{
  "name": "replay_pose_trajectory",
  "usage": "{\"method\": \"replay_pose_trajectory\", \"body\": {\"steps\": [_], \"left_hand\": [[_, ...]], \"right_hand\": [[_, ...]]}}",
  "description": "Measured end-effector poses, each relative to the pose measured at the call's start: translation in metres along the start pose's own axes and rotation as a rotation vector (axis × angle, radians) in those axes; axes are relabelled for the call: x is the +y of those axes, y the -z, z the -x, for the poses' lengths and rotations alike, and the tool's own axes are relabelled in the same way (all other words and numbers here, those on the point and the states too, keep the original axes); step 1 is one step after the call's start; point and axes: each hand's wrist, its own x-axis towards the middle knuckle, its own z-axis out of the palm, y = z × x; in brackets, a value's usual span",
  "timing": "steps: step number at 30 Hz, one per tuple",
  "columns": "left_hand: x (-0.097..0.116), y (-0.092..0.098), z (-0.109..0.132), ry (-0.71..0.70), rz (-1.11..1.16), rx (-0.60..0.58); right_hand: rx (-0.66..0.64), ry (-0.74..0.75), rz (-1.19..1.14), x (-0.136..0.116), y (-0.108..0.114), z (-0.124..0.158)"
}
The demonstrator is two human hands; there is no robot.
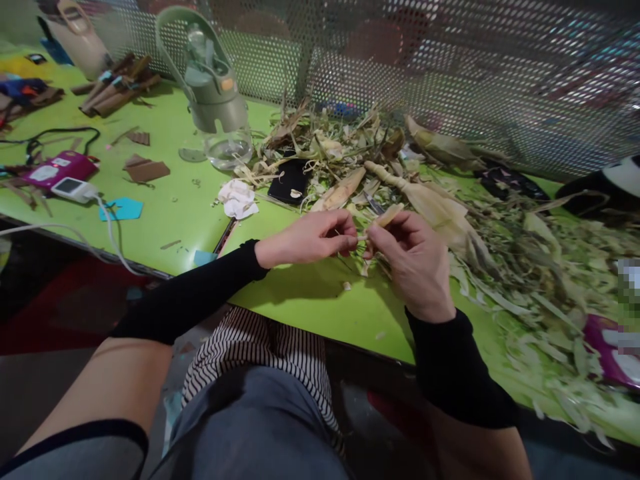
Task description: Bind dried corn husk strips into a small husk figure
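Close above the green tabletop, my left hand [317, 239] is closed, thumb and fingers pinched at the end of a thin pale strip. My right hand [417, 263] grips a folded piece of dry corn husk [389, 215], and the strip runs between both hands. A small scrap hangs below the right fingertips. Just beyond lie a twisted husk [425, 200] and another dry husk leaf [341, 191]. The far end of the strip is hidden by my fingers.
A heap of shredded husks [540, 260] spreads to the right. A black phone-like object [290, 180] lies near a water bottle [213, 100] and crumpled tissue [238, 199]. A purple device [60, 168] with cables, brown rolls [117, 87] and perforated screen [450, 73] border the table.
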Motion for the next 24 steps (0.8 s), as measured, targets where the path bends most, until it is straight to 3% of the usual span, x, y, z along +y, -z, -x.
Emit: {"method": "replay_pose_trajectory", "body": {"steps": [11, 20, 24], "left_hand": [[-0.007, -0.005, -0.003, -0.025, 0.236, 0.100], [-0.005, -0.001, -0.003, 0.032, 0.441, -0.035], [-0.006, -0.001, -0.006, 0.062, 0.529, 0.008]], "right_hand": [[-0.072, 0.065, 0.084, 0.008, 0.005, -0.003], [0.000, 0.084, 0.048, 0.011, 0.003, -0.004], [0.043, 0.070, 0.015, 0.015, 0.008, -0.006]]}}
